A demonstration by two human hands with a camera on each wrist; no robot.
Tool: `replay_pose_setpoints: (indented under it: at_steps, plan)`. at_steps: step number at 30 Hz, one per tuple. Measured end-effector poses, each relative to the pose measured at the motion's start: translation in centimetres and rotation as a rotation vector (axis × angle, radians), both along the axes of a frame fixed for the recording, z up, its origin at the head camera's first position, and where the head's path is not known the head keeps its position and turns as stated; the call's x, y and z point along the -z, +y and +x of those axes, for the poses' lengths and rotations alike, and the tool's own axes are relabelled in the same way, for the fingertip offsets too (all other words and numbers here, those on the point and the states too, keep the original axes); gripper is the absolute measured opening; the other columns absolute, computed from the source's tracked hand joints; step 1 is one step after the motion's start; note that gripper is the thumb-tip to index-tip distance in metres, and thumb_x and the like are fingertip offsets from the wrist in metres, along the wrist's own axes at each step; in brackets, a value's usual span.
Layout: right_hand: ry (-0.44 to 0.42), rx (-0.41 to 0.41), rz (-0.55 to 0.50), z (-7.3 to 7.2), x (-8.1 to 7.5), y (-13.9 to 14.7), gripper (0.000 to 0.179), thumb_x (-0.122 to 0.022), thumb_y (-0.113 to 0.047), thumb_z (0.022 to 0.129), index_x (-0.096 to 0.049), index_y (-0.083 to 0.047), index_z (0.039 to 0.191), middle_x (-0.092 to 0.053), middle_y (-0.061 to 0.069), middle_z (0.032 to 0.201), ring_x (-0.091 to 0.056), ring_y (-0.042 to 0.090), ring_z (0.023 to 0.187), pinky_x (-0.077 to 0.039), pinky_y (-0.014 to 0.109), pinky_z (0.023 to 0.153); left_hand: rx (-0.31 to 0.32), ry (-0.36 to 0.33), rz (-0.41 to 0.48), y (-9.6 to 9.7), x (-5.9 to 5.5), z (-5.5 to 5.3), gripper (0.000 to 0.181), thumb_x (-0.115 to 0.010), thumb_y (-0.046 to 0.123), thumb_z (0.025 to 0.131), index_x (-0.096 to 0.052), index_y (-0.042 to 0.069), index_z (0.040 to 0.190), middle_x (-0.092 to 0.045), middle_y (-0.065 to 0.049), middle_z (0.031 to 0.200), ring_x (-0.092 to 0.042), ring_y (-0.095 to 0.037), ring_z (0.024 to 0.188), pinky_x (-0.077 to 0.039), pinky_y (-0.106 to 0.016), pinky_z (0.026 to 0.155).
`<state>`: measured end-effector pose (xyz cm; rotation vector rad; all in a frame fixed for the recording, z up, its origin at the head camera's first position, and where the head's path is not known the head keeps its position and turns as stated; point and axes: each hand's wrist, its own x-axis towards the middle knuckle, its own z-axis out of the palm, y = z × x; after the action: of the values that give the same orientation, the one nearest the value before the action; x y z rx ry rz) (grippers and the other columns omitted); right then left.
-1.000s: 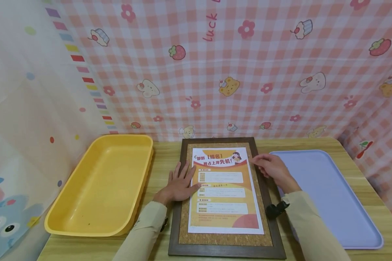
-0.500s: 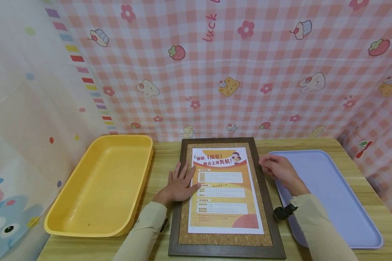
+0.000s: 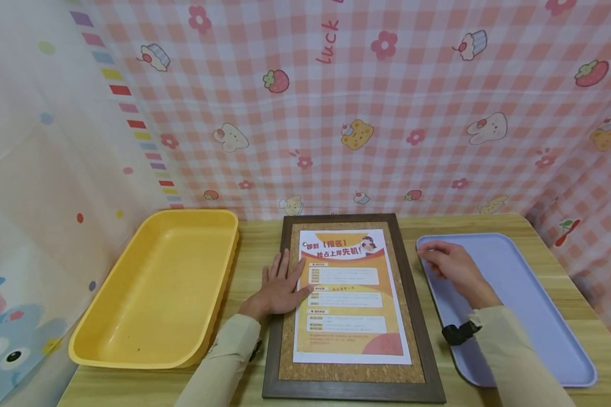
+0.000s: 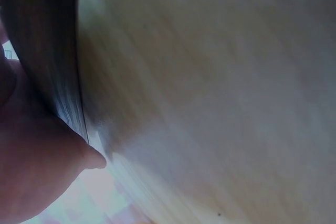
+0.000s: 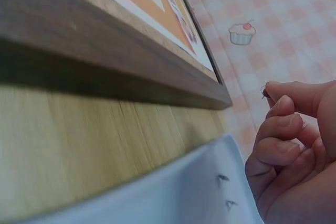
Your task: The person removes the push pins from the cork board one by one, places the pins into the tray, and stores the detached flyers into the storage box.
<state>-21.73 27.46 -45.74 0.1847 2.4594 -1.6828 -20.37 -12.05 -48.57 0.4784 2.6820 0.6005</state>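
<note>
My left hand [image 3: 279,293] lies with fingers spread over the left edge of a printed poster [image 3: 351,305] and the frame beneath. The poster rests on a cork board [image 3: 348,373] with a dark wooden frame [image 3: 353,391]. A small round tack [image 3: 305,245] sits at its upper left corner. My right hand [image 3: 453,271] is above the near-left rim of a lilac tray [image 3: 519,316]. In the right wrist view its thumb and finger pinch a thumbtack [image 5: 264,93], point showing. The other fingers are curled in.
A deep yellow tray [image 3: 153,288] stands at the left of the wooden table [image 3: 254,243]. Two small dark marks, perhaps tacks, show in the lilac tray in the right wrist view. A checked pink cloth [image 3: 310,113] hangs behind the table.
My right hand has moved right, from the poster's upper right edge across the frame to the lilac tray. The left hand and the poster have stayed in place.
</note>
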Motion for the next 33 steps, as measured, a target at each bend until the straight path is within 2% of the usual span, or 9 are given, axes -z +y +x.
replay_pose_setpoints:
  at_steps: [7, 17, 26, 33]
  plan:
    - [-0.004, 0.028, 0.043, 0.6, -0.3, 1.8, 0.036, -0.063, -0.028, 0.098, -0.063, 0.004, 0.114, -0.054, -0.005, 0.067, -0.046, 0.007, 0.056, -0.040, 0.027, 0.052, -0.001, 0.009, 0.021, 0.1, -0.6, 0.2, 0.074, -0.042, 0.049, 0.103, -0.011, 0.015, 0.161, 0.015, -0.019, 0.164, 0.020, -0.040, 0.149, 0.010, -0.064, 0.115]
    - [-0.017, 0.042, 0.078, 1.3, -0.7, 4.0, 0.039, -0.060, -0.030, 0.100, -0.062, 0.004, 0.118, -0.056, -0.003, 0.072, -0.048, 0.008, 0.060, -0.043, 0.029, 0.054, -0.012, -0.006, -0.007, 0.2, -0.8, 0.0, 0.074, -0.041, 0.050, 0.103, -0.010, 0.019, 0.161, 0.014, -0.017, 0.165, 0.012, -0.043, 0.150, 0.006, -0.064, 0.116]
    - [-0.015, 0.055, 0.077, 1.7, -0.3, 5.1, 0.032, -0.060, -0.032, 0.100, -0.065, -0.002, 0.110, -0.055, -0.005, 0.070, -0.048, 0.008, 0.060, -0.042, 0.028, 0.054, -0.002, -0.021, -0.023, 0.2, -0.5, 0.0, 0.074, -0.038, 0.052, 0.103, -0.005, 0.021, 0.161, 0.019, -0.015, 0.164, 0.012, -0.044, 0.149, 0.009, -0.063, 0.116]
    - [-0.055, 0.059, 0.109, 1.8, 0.5, 5.7, 0.039, -0.059, -0.034, 0.100, -0.064, 0.001, 0.116, -0.056, -0.006, 0.071, -0.048, 0.008, 0.061, -0.043, 0.028, 0.056, 0.006, -0.017, 0.001, 0.1, -0.7, 0.1, 0.073, -0.040, 0.049, 0.103, -0.008, 0.016, 0.161, 0.016, -0.018, 0.164, 0.011, -0.045, 0.149, 0.008, -0.064, 0.115]
